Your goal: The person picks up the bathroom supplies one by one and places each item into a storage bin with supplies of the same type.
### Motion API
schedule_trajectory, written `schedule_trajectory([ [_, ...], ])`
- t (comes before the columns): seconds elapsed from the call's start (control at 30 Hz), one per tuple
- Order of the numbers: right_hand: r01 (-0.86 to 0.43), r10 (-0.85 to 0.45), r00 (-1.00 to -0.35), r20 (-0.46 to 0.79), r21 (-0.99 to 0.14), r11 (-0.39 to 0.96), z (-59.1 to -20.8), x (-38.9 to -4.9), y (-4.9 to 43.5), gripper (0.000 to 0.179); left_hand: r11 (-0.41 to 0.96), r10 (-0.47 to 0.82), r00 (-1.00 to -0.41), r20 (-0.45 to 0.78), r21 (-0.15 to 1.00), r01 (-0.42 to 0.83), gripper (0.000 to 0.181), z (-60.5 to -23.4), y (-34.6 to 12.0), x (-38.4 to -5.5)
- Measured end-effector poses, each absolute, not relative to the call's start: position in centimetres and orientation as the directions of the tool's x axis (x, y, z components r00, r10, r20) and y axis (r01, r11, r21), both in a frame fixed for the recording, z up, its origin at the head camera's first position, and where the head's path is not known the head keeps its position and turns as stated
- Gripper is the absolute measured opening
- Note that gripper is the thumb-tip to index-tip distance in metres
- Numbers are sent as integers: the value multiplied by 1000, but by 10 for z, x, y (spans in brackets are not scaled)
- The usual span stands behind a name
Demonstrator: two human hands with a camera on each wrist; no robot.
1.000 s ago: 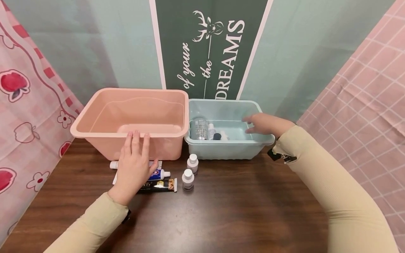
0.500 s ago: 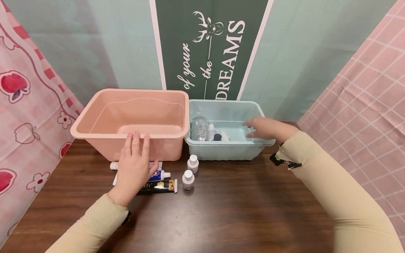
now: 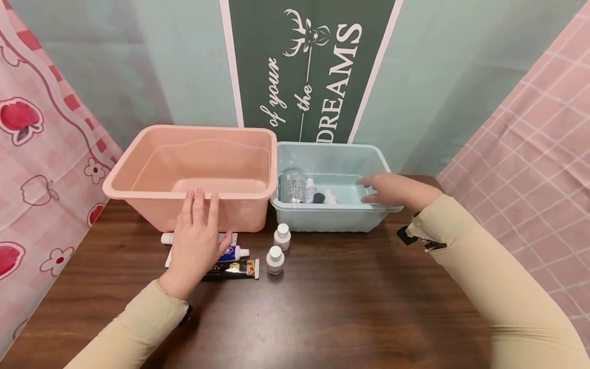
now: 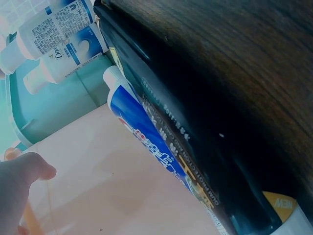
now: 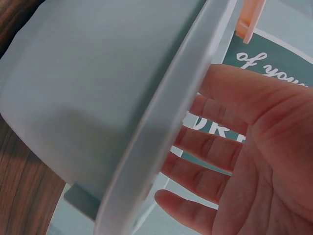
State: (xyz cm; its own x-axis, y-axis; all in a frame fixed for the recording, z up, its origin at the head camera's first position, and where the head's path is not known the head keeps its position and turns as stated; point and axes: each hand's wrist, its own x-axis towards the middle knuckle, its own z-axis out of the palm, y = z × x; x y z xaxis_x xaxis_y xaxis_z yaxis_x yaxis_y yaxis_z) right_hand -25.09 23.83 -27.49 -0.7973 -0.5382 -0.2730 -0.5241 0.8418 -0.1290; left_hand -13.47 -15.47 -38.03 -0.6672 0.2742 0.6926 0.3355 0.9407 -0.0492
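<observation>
My left hand (image 3: pixel 195 241) lies with straight fingers against the front rim of the pink bin (image 3: pixel 235 215). Beneath and beside it are several tubes, among them a blue toothpaste tube (image 3: pixel 232 253) and a black one (image 4: pixel 195 132) with a white cap. At the right end of the light blue bin (image 3: pixel 322 220), my right hand (image 3: pixel 392 189) reaches over the rim, fingers spread and nothing between them. The right wrist view shows its fingers (image 5: pixel 205 147) extended past the bin's rim. Inside the blue bin's left part lie a clear bottle (image 3: pixel 292 187) and several smaller containers.
Two white-capped bottles, a nearer one (image 3: pixel 275 262) and a farther one (image 3: pixel 282 238), stand upright on the dark wooden table (image 3: pixel 322 307), right of the tubes. The bins stand side by side before a green curtain (image 3: pixel 184 61). A pink checked curtain (image 3: pixel 530 143) hangs at the right.
My right hand and forearm have shifted slightly to the right at the blue bin's end. The left hand keeps its place on the pink bin's rim. The head view has tilted a little.
</observation>
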Motion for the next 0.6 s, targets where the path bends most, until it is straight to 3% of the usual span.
schedule_trajectory([
  [0.6, -536, -554, -793, -253, -143, 832, -274, -246, 241, 49, 943, 264, -653, 710, -49, 329, 90, -378, -152, -133],
])
